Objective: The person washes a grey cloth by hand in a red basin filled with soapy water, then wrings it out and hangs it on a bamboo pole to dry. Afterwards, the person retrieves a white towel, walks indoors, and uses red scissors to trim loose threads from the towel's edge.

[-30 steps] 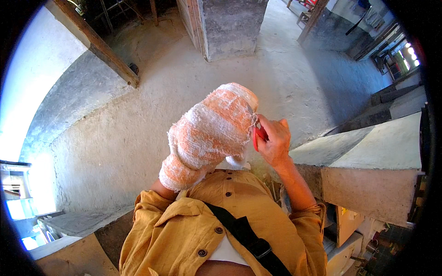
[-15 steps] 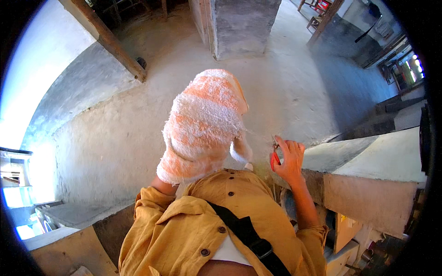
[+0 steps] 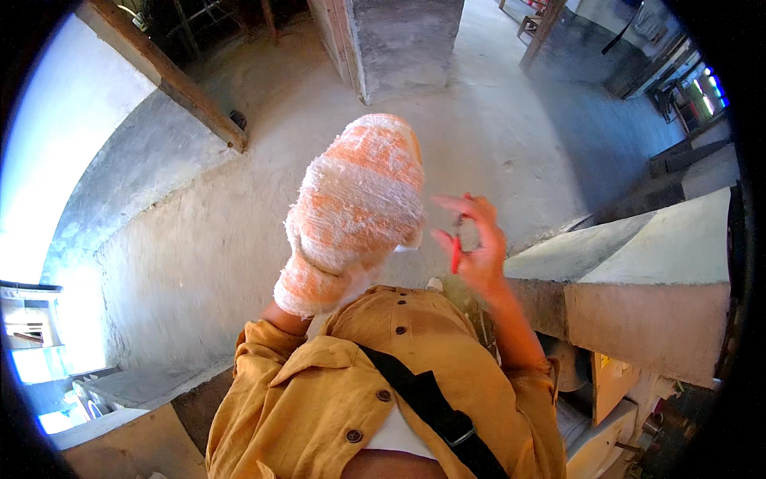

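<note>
A fluffy mitt (image 3: 355, 199) with orange and white stripes covers my left hand, which is raised in front of my chest. Only the wrist (image 3: 286, 319) shows below its cuff, and the fingers inside are hidden. Just right of the mitt, apart from it, is my right hand (image 3: 485, 251), somewhat blurred. A small pair of red-handled scissors (image 3: 456, 254) is hooked between its thumb and fingers, while the upper fingers stretch toward the mitt. The scissor blades cannot be made out.
Below lies a grey concrete floor (image 3: 495, 160). A plastered pillar (image 3: 407, 48) stands ahead, with a wooden post (image 3: 171, 84) along the wall at left. To my right is a low ledge (image 3: 654, 247) with pale boards and shelving beneath.
My right hand has moved left and up toward the mitt with the scissors, its fingers reaching out more. The mitt has tilted slightly, and its thumb part shows less.
</note>
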`<state>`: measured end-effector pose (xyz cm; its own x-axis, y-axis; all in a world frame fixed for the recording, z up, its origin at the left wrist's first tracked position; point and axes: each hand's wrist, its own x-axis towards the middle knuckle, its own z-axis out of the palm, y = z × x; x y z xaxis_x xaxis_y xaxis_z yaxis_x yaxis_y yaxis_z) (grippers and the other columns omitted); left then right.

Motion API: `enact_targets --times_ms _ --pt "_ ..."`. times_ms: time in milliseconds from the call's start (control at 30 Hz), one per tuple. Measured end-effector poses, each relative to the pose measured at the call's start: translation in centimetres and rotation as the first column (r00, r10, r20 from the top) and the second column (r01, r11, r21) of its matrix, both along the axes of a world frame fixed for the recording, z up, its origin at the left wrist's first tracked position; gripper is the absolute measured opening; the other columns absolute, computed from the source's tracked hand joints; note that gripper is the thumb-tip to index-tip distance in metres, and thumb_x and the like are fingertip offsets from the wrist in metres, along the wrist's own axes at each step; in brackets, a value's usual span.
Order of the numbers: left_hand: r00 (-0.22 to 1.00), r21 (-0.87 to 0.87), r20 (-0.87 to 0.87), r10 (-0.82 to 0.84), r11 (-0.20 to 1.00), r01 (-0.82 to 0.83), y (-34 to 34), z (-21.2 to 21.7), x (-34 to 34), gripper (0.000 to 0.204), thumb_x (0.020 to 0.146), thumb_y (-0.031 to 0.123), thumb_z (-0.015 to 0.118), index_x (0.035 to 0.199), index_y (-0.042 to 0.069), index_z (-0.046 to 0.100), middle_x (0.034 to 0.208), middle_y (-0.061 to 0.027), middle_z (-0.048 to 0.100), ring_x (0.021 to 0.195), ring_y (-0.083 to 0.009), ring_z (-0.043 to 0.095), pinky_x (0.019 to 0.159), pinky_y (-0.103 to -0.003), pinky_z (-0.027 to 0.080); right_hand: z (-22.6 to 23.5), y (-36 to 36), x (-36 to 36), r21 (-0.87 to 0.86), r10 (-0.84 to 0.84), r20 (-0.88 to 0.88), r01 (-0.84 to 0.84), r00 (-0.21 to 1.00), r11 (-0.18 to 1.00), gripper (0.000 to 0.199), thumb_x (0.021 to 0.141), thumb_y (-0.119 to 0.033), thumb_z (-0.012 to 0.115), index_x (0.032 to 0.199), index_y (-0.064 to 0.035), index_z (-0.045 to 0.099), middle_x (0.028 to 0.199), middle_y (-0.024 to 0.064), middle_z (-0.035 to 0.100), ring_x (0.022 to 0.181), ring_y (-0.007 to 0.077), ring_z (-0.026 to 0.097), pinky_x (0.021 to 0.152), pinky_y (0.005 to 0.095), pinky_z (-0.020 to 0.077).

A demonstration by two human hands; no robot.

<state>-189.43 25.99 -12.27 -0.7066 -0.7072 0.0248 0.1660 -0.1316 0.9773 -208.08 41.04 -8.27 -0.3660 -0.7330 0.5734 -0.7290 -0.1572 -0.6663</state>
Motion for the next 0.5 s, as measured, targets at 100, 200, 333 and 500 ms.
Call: enact_targets --times_ms 100,200,333,500 --pt "1.0 -0.007 0.004 -0.003 1.0 0.003 0.0 0.1 -0.2 0.062 0.082 0.025 0.064 0.134 0.009 0.034 0.133 -0.0075 0.043 0.122 -0.0186 0.04 0.105 -0.033 0.028 0.5 -2.2 1.4 -0.03 0.016 -0.129 -0.02 0.992 0.999 0.041 0.065 -0.003 0.072 0.102 -0.0087 0.056 0.09 0.0073 0.061 0.078 0.0241 0.056 0.075 0.0363 0.0397" --pt "1.0 -0.017 0.014 0.002 1.0 -0.001 -0.1 0.2 0.4 0.061 0.082 0.025 0.064 0.133 0.009 0.035 0.132 -0.0077 0.043 0.122 -0.0185 0.04 0.105 -0.033 0.029 0.1 -3.1 1.6 0.068 0.064 -0.077 -0.059 0.995 0.996 0.037 0.066 -0.003 0.071 0.1 -0.0083 0.055 0.084 0.0066 0.061 0.074 0.023 0.057 0.072 0.0347 0.0406" --pt "0.999 -0.005 0.035 0.033 0.999 -0.033 0.3 -0.1 2.1 0.06 0.081 0.025 0.065 0.132 0.009 0.037 0.132 -0.0078 0.044 0.122 -0.0184 0.041 0.105 -0.033 0.029 0.2 -2.9 0.5 0.181 0.172 0.431 -0.272 0.886 0.945 0.032 0.07 -0.003 0.07 0.098 -0.0057 0.054 0.077 0.0024 0.059 0.071 0.0135 0.056 0.066 0.0273 0.0429" --pt "0.996 -0.05 0.079 0.037 0.998 -0.033 0.4 -1.0 4.4 0.059 0.081 0.026 0.065 0.131 0.009 0.039 0.131 -0.008 0.045 0.121 -0.0182 0.042 0.105 -0.033 0.029 2.2 -2.7 -0.3 0.162 0.157 0.85 -0.534 0.502 0.83 0.027 0.075 -0.002 0.067 0.098 -0.004 0.053 0.08 0.0022 0.058 0.071 0.0077 0.054 0.063 0.0207 0.0438"
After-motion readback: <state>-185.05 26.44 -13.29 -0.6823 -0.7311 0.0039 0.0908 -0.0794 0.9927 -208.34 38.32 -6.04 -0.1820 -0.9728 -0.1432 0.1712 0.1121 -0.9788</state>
